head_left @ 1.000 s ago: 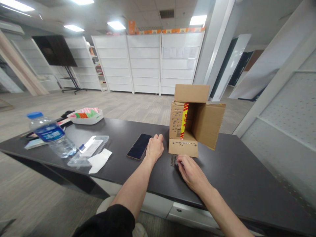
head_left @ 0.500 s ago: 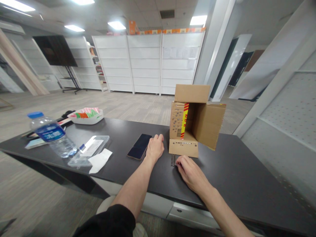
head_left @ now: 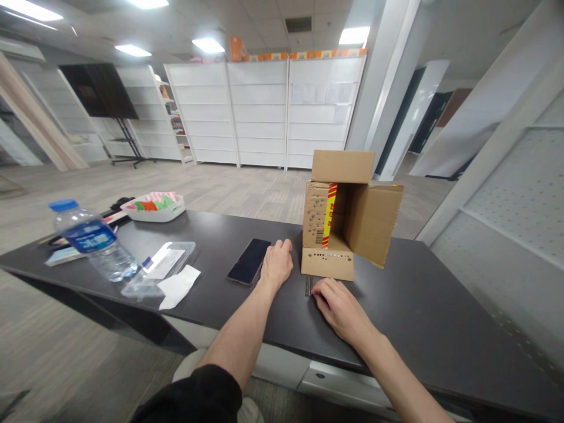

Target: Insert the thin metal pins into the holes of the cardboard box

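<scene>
My left hand (head_left: pixel 277 262) rests on the dark table with its fingers curled under, beside the right edge of a black smartphone (head_left: pixel 249 261). Nothing shows in it. My right hand (head_left: pixel 337 302) lies on the table with thumb and fingers pinched together. Its fingertips are at the right side of several thin, dark metal rods (head_left: pixel 308 285) lying side by side; whether it holds one is hidden. Just beyond them stands an open cardboard box (head_left: pixel 314 214) with its opening toward me. Its lower flap (head_left: pixel 326 265) bears a row of small holes or studs.
At left stand a water bottle (head_left: pixel 94 241), a clear plastic case (head_left: pixel 165 261) and a white paper (head_left: pixel 180 286). A white tray (head_left: pixel 161 216) with colourful packets sits behind them. The box's side flap (head_left: pixel 374 226) sticks out to the right over the table (head_left: pixel 423 317).
My right hand has shifted very slightly left, closer against the thin rods. My left hand, the phone and the box stay where they were.
</scene>
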A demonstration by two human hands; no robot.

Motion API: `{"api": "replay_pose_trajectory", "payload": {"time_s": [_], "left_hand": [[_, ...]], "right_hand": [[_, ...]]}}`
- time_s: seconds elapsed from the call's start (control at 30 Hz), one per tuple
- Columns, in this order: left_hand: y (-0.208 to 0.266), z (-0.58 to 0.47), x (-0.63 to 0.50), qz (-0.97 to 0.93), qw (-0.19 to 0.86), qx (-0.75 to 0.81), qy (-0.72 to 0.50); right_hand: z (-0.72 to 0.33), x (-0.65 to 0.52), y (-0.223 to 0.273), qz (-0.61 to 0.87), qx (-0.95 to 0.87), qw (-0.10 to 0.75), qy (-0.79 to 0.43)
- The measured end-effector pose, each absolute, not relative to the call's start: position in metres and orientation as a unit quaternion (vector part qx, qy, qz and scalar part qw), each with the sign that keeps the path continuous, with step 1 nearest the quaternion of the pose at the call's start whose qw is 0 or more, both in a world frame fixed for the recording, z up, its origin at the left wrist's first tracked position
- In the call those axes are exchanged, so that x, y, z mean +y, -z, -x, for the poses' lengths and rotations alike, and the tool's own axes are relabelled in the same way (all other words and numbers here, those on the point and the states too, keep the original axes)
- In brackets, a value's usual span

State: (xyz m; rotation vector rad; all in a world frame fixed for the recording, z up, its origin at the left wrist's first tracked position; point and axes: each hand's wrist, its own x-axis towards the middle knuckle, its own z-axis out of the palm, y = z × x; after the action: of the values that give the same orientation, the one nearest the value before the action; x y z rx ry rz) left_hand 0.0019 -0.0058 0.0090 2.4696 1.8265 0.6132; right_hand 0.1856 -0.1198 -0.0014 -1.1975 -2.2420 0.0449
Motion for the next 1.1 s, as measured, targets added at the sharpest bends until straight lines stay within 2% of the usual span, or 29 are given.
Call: {"api": "replay_pose_trajectory", "payload": {"time_s": [0.37,0.83,1.1], "left_hand": [[-0.008,-0.001,-0.005,-0.787,0.001,0.583,-0.200],[-0.008,-0.002,-0.006,-0.790,-0.004,0.580,-0.198],[-0.009,-0.003,-0.006,-0.790,-0.001,0.580,-0.196]], "right_hand": [[-0.185,-0.120,0.003,0.467,-0.837,0.284,-0.024],[-0.190,-0.115,0.013,0.513,-0.795,0.324,0.016],[-0.188,-0.117,0.010,0.492,-0.812,0.312,-0.017]]}}
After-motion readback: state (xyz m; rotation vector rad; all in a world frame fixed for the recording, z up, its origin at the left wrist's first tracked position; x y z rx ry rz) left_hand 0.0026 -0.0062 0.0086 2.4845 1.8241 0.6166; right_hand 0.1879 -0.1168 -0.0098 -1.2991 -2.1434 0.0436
